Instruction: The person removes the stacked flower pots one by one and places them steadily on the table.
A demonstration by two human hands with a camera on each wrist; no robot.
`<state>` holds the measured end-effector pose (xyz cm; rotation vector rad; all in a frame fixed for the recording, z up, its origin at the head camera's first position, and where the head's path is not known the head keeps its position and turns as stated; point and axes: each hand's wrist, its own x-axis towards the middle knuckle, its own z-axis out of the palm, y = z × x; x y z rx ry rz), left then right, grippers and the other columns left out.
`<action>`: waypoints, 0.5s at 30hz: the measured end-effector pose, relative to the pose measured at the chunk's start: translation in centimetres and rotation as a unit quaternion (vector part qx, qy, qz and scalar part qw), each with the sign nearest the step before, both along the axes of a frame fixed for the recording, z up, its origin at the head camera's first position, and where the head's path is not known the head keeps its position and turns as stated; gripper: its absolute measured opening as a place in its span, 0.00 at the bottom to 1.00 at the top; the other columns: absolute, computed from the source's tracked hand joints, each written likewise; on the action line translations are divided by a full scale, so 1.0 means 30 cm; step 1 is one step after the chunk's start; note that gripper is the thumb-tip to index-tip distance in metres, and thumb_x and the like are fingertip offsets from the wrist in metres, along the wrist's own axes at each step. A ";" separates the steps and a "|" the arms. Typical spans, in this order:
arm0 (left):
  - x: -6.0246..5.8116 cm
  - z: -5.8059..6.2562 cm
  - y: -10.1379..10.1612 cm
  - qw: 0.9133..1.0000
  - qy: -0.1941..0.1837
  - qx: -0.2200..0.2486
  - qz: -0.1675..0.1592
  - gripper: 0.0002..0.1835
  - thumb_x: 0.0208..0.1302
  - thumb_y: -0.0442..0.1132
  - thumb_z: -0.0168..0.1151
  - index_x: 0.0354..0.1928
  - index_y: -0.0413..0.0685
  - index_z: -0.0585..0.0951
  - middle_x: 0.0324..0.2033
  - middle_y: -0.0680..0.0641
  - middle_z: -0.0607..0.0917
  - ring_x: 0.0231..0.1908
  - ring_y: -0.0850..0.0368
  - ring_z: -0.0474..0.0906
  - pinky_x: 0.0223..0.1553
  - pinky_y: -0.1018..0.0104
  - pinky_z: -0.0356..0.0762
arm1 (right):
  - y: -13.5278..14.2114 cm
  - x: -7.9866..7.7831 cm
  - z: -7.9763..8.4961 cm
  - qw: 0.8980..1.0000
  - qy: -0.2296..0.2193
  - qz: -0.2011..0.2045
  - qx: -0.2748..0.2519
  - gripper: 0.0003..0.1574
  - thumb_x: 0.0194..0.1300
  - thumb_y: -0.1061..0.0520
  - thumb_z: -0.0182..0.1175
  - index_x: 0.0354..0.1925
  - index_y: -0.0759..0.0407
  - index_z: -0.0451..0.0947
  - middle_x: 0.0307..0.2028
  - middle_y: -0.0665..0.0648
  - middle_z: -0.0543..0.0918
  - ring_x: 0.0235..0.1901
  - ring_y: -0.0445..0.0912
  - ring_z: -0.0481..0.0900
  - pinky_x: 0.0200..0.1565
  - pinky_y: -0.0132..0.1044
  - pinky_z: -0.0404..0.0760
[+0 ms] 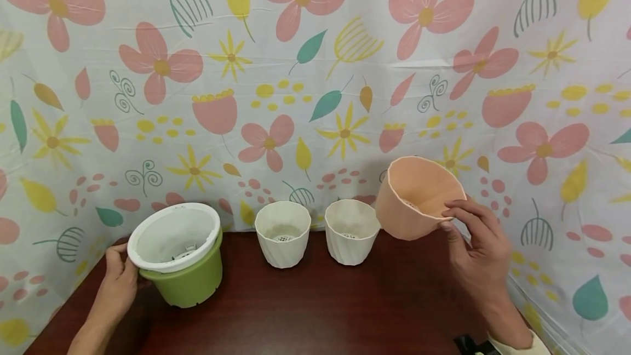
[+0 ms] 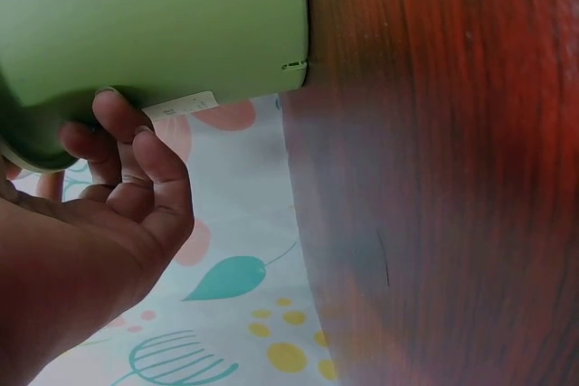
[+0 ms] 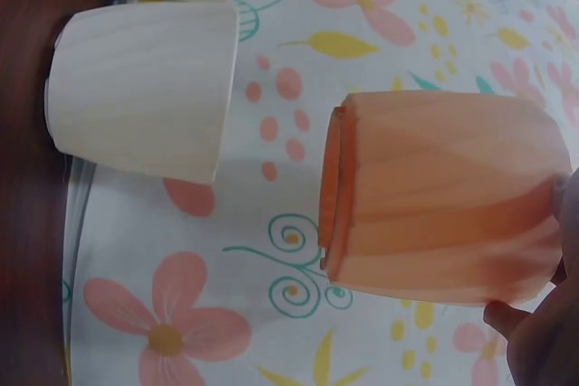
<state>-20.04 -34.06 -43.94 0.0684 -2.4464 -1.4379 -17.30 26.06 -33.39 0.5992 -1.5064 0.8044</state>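
At the left of the head view, a green flower pot (image 1: 194, 284) has a white-rimmed pot (image 1: 158, 234) nested in its mouth. My left hand (image 1: 115, 278) holds this pair by the side near the rim. In the left wrist view its curled fingers (image 2: 163, 155) lie against the green wall. Raised at the right, a peach flower pot (image 1: 406, 223) leans with its mouth facing me. My right hand (image 1: 480, 251) pinches its rim between thumb and fingers. Drain holes show in the peach pot's floor.
Two small white fluted pots (image 1: 283, 251) (image 1: 351, 248) stand upright side by side at the back of the dark wooden table (image 1: 296, 311). Behind them hangs a flower-printed cloth (image 1: 315, 103), which also runs along both sides. A dark strap (image 1: 473, 345) shows at my right sleeve.
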 end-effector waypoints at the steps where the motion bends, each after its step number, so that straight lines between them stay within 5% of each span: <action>1: 0.000 0.000 0.000 1.000 0.001 -0.001 -0.001 0.26 0.88 0.51 0.29 0.69 0.35 0.46 0.62 0.27 0.60 0.32 0.66 0.75 0.31 0.63 0.82 | 0.006 -0.001 -0.001 1.000 0.001 0.000 -0.001 0.24 0.72 0.53 0.71 0.35 0.78 0.84 0.40 0.75 0.84 0.43 0.44 0.81 0.37 0.19 0.64; 6: -0.002 -0.001 0.004 1.000 0.004 0.000 -0.002 0.27 0.88 0.51 0.29 0.69 0.35 0.46 0.62 0.28 0.61 0.32 0.66 0.75 0.30 0.64 0.82 | 0.037 -0.012 -0.005 1.000 0.002 0.007 -0.002 0.25 0.71 0.53 0.72 0.35 0.79 0.85 0.40 0.76 0.84 0.37 0.41 0.76 0.38 0.20 0.64; 10: -0.005 -0.002 0.002 1.000 0.003 0.004 -0.001 0.27 0.88 0.52 0.29 0.69 0.36 0.46 0.61 0.27 0.62 0.32 0.66 0.76 0.31 0.64 0.82 | 0.051 -0.028 -0.007 1.000 0.010 0.006 0.001 0.23 0.70 0.55 0.73 0.34 0.78 0.85 0.39 0.74 0.85 0.41 0.47 0.81 0.52 0.26 0.76; 15: -0.004 -0.002 -0.002 1.000 0.004 0.003 0.000 0.26 0.88 0.51 0.29 0.68 0.35 0.47 0.60 0.27 0.61 0.31 0.66 0.76 0.30 0.64 0.82 | 0.065 -0.036 -0.018 1.000 0.001 -0.015 0.007 0.25 0.71 0.51 0.73 0.33 0.76 0.85 0.38 0.74 0.85 0.47 0.52 0.84 0.65 0.36 0.76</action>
